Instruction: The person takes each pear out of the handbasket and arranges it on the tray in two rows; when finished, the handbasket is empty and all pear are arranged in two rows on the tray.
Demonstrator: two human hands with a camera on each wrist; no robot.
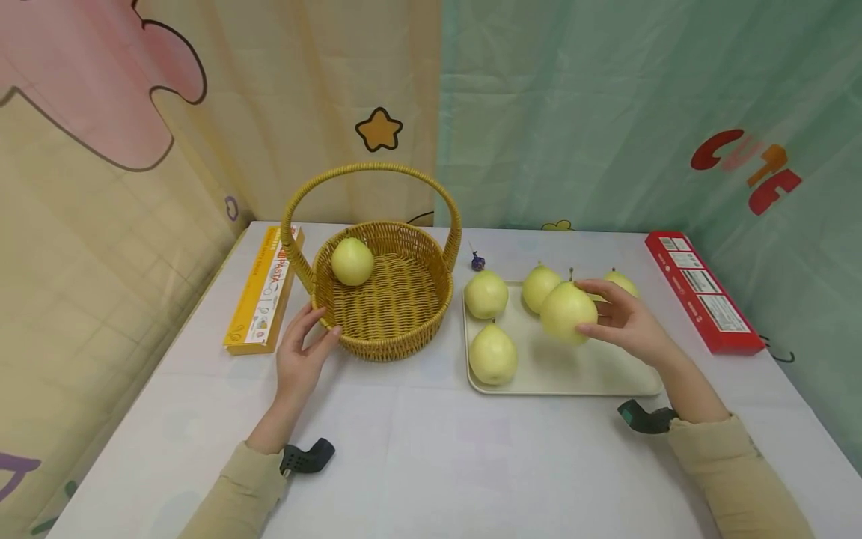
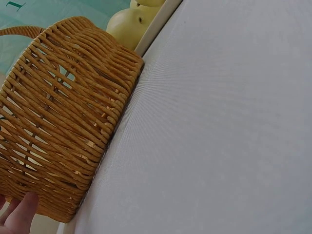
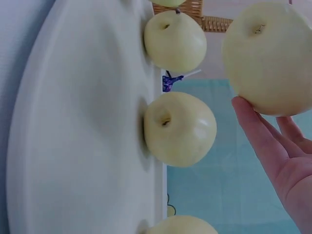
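My right hand point(image 1: 629, 322) holds a pale yellow-green pear point(image 1: 568, 313) above the beige tray point(image 1: 559, 374), thumb and fingers on its side. In the right wrist view this pear point(image 3: 270, 58) hangs apart from those on the tray. Several more pears point(image 1: 494, 355) sit on the tray, some partly hidden behind the held one. My left hand point(image 1: 301, 358) touches the near left side of a woven basket point(image 1: 393, 348) with a tall handle. One pear point(image 1: 352, 262) lies inside at the left. The left wrist view shows fingertips point(image 2: 29, 201) against the basket's outer wall.
A yellow pasta box point(image 1: 263, 292) lies left of the basket. At the far right lies a red box point(image 1: 703, 292). A small dark blue wrapped item point(image 1: 477, 261) is behind the tray. Curtains point(image 1: 572, 112) hang behind the white-covered table point(image 1: 431, 464).
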